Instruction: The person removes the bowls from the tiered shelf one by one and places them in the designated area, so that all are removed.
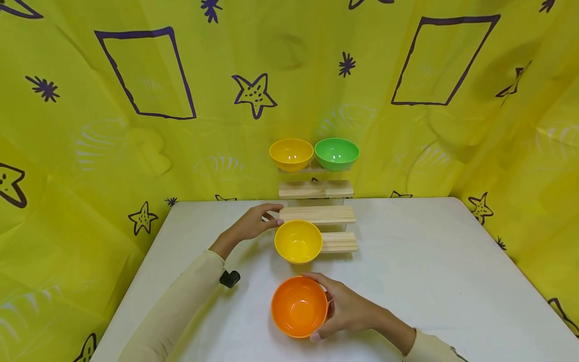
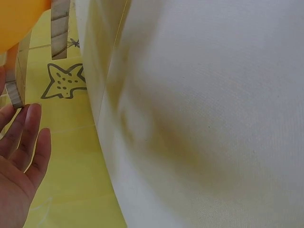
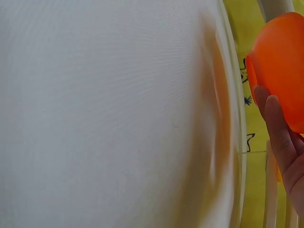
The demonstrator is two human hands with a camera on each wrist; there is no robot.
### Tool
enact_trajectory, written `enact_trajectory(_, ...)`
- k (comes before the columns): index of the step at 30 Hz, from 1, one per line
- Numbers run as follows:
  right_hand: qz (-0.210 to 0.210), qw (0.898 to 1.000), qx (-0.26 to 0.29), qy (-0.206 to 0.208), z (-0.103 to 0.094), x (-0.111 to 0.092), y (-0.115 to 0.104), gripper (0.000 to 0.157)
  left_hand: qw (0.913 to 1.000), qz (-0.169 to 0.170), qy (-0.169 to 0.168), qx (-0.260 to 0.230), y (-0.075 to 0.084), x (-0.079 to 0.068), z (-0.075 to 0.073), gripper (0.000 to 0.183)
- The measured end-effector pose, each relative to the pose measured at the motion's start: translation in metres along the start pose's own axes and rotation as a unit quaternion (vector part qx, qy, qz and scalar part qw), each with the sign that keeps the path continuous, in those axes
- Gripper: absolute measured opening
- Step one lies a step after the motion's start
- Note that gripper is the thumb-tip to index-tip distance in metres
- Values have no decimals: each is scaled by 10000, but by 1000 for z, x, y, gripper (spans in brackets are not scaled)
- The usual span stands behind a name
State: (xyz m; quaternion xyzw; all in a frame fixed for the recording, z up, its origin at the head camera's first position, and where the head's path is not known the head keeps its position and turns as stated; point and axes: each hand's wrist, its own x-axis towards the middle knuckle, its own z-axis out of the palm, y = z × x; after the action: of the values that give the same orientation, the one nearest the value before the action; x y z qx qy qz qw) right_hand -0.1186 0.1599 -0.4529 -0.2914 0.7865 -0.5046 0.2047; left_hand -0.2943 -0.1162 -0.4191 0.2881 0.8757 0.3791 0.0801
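The right hand point(image 1: 350, 306) is gripping the orange bowl point(image 1: 299, 307) by its right side, the fingers reaching to the far rim and the thumb pressing the near one — so the bowl is lying directly to the hand's left, its hollow facing up. In the right wrist view, it is hanging just above the white table point(image 1: 429, 271). Beyond it, a yellow bowl point(image 1: 298, 242) is resting on the lowest step of the wooden stand point(image 1: 316, 214). The left hand point(image 1: 255, 222) is pinching the left end of the next step up — just beside the yellow bowl. An amber bowl point(image 1: 291, 155) and a green bowl point(image 1: 336, 154) are sitting side by side on top.
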Motion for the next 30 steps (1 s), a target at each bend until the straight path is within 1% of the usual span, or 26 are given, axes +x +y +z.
enact_trajectory(8,-5,10000,28,-87,4,3,-2,106,10000,-12,8,3,1,0,-1,53)
enact_trajectory(19,16,9999,-160,44,10,14,-1,106,10000,-19,-28,23,1,0,-1,53)
enact_trajectory(25,57,9995,-293,35,17,22,-6,107,10000,48,-18,33,-2,1,-1,53)
enact_trajectory(30,123,9997,-218,0,20,27,-11,107,10000,27,-7,5,-2,1,1,53)
